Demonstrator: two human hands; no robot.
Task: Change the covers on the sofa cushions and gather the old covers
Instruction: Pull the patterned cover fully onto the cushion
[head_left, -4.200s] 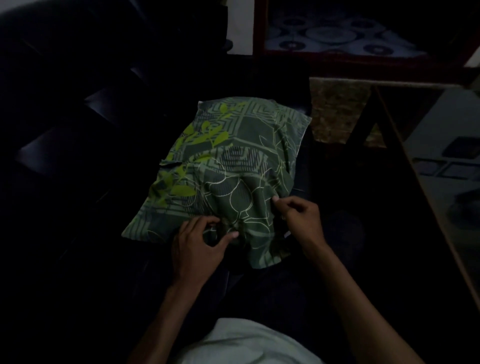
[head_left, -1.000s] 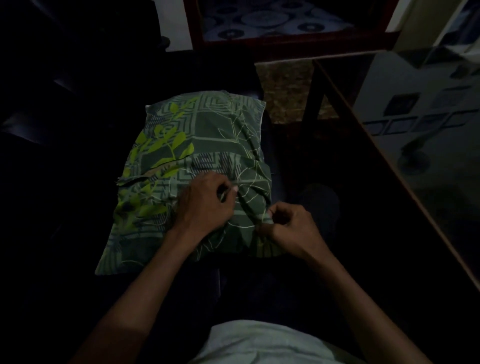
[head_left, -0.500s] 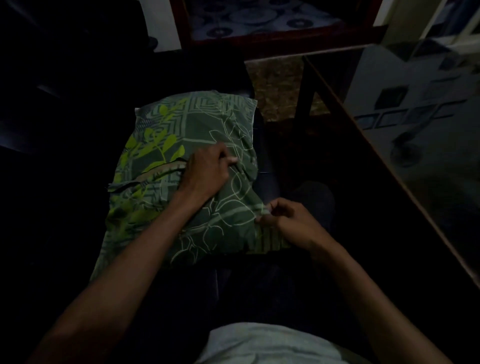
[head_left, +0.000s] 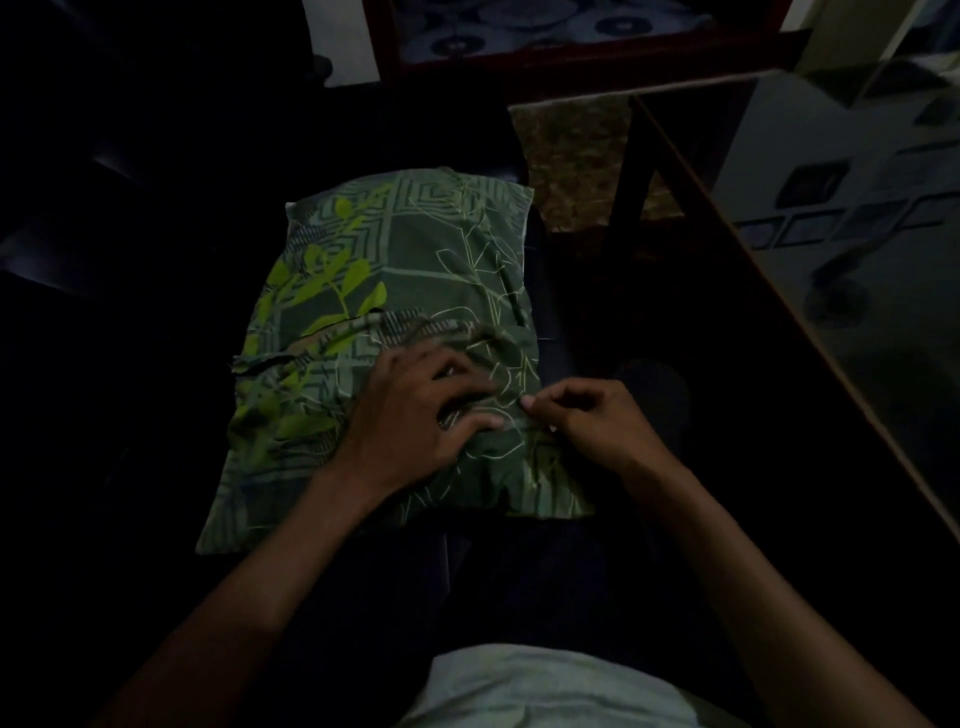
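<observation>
A green patterned cushion (head_left: 395, 322) lies on a dark sofa seat (head_left: 130, 322), toward the seat's right edge, its near end at the person's lap; the cover's flap runs across the middle as a crumpled seam; the left hand (head_left: 415, 415) rests on the near right part of the cushion, fingers spread and bent over the fabric, though whether they grip it I cannot tell; the right hand (head_left: 587, 415) pinches a fold of the cover at the cushion's right edge between thumb and forefinger; a glass-topped table (head_left: 831, 218) stands to the right.
</observation>
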